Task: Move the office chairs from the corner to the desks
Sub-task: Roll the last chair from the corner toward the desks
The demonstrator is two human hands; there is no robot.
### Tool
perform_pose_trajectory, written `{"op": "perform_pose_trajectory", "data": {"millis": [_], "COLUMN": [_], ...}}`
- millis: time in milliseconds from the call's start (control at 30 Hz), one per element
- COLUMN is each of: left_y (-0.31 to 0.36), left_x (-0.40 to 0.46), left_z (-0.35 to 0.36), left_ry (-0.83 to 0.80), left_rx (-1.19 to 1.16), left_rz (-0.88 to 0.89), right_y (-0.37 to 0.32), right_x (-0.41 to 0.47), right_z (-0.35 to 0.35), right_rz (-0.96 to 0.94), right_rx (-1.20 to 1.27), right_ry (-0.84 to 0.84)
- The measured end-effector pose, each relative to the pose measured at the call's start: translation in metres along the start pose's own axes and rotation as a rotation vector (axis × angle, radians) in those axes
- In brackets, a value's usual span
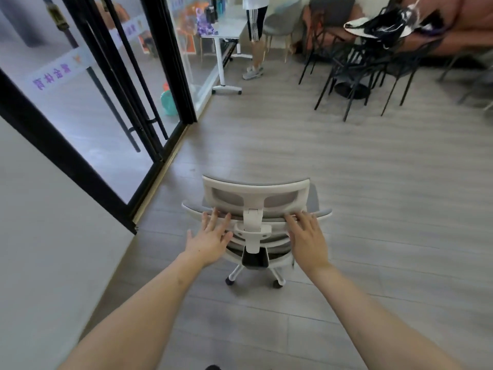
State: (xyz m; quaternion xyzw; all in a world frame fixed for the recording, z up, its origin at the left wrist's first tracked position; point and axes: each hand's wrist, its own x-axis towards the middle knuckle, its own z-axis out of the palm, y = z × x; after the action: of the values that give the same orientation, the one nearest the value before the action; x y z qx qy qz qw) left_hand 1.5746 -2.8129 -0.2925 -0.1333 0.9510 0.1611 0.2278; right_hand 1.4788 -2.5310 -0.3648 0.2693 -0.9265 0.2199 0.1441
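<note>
Head view first: I see both bare forearms reaching forward and down to the white-framed office chair with grey mesh back and headrest (256, 209), which stands on its castors in the open middle of the floor, its back turned to me. My left hand (210, 236) lies with straight, spread fingers (213, 217) against the top edge of the backrest, left of the headrest stem; my right hand (308, 237) has its fingers (294, 218) bent over the same edge on the right, though motion blur keeps me from saying how firmly they hold. I judge this the pushing step, the chair in transit and not yet at any desk. The next move calls for even pressure from both hands, steering clear of the door frame. The floor is pale grey wood-look planking (346, 182), smooth enough for rolling. To the left stand black-framed glass doors (128, 102). Farther off, a white worktop on a wheeled base (226, 30) with a person standing beside it (256, 36), and a cluster of black metal-legged chairs (360, 70) to the right.
</note>
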Motion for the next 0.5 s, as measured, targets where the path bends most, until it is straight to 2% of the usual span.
{"op": "perform_pose_trajectory", "data": {"millis": [300, 500], "left_y": [0.152, 0.275], "left_x": [0.132, 0.232], "left_z": [-0.037, -0.054], "left_ry": [-0.089, -0.125], "left_rx": [0.131, 0.219], "left_rz": [0.222, 0.386], "right_y": [0.139, 0.245], "right_x": [0.016, 0.045], "right_z": [-0.045, -0.079], "right_rz": [0.336, 0.533], "right_rx": [-0.109, -0.118], "right_ry": [-0.104, -0.056]}}
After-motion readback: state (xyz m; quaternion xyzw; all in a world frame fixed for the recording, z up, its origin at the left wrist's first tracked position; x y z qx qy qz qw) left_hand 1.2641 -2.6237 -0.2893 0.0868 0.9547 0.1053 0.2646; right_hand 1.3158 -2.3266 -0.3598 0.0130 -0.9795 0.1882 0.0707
